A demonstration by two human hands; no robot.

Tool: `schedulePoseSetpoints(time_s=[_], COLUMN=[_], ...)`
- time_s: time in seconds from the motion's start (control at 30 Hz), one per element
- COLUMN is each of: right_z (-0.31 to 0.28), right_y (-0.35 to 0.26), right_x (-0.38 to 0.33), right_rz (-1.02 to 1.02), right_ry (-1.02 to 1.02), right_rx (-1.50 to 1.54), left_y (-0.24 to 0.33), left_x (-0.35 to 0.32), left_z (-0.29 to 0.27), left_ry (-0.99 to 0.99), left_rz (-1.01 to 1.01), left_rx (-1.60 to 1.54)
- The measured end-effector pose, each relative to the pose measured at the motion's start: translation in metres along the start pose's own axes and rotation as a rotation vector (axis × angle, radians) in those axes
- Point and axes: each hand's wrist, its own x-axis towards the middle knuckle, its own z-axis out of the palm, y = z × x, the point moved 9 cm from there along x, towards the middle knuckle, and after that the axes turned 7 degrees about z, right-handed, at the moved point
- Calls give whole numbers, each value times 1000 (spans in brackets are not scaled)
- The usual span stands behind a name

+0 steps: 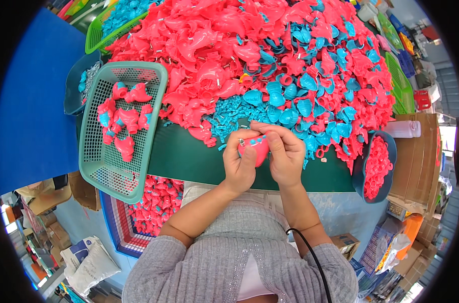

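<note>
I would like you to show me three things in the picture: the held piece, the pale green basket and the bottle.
Held piece (260, 152): head view, on its pink surface.
Pale green basket (157, 106): head view, on its right side wall.
Bottle (401, 129): head view, on the middle of its body.

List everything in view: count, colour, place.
Workpiece: one, pink, front centre
Pink parts: countless, pink, upper centre
Blue shells: many, blue, upper right
Green basket: one, muted green, left
Basket pieces: several, pink and blue, inside
Tubs: two, dark blue, left and right
Bottle: one, pale pink, right
Table: one, dark green, centre
Lime baskets: several, lime, upper sides
Blue panel: one, blue, far left
Floor crate: one, multicoloured, below left
Sack: one, mostly white, lower left
Cartons: several, brown, both sides
Cable: one, black, lower right
Rim clutter: uncounted, mixed, edges
Left grip: one, bare, on workpiece
Right grip: one, bare, on workpiece
</note>
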Motion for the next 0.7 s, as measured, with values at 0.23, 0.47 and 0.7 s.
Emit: schedulePoseSetpoints(time_s=[0.23,0.47,0.7], right_z=[-17,2,3], right_y=[11,18,71], right_x=[7,7,36], right_rz=[28,181,254], right_ry=[113,109,-77], right_rx=[154,160,-150], left_y=[-1,-28,-38], left_x=[-1,-5,-12], left_z=[16,-14,-45], left_ry=[-4,83,232], left_rz=[-194,-372,-396], left_rx=[-162,-235,-241])
